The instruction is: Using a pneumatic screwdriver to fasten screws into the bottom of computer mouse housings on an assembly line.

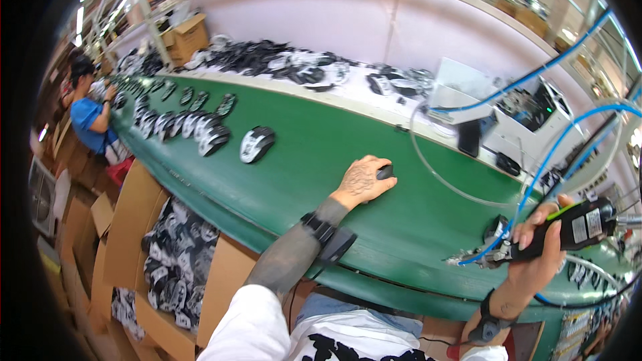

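Observation:
My left hand [362, 179] rests over the green belt with its fingers curled round a dark computer mouse [385, 172]; most of the mouse is hidden under the palm. At the right, my right hand [540, 235] is wrapped round a black power screwdriver [580, 227], held sideways with its metal tip pointing left. A blue air hose [535, 177] passes by the tool. Just beyond the tip lies a black-and-white mouse [496, 228]. Well to the left of my left hand sits a lone black-and-white mouse [257, 144].
Rows of mice [184, 124] stand on the green belt [301, 154] at left. Loose shells [267, 57] cover the white shelf behind. A cardboard box [227, 264] of mouse parts stands near-left. A white machine [515, 120] is at back right. A person in blue [90, 115] works far left.

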